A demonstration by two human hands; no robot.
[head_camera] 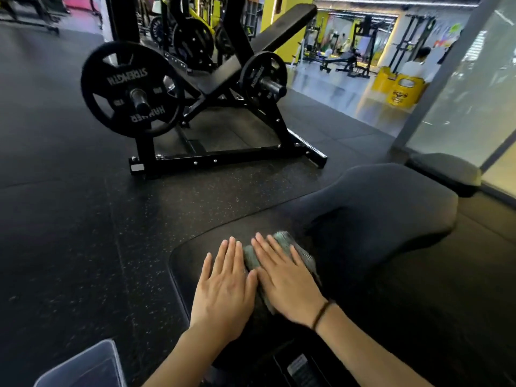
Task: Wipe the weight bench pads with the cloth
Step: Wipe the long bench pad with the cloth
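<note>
Under both hands lies a green cloth (282, 255) on the black bench pad (195, 258). Left hand (224, 289) and right hand (287, 280) are flat, fingers spread, side by side. Neither hand grips anything.

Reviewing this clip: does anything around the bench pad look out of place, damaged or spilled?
Nothing stands out. Both hands lie flat on the black bench pad, the right hand pressing the green cloth and the left hand beside it at its edge. No spill or tear shows on the pad.
</note>
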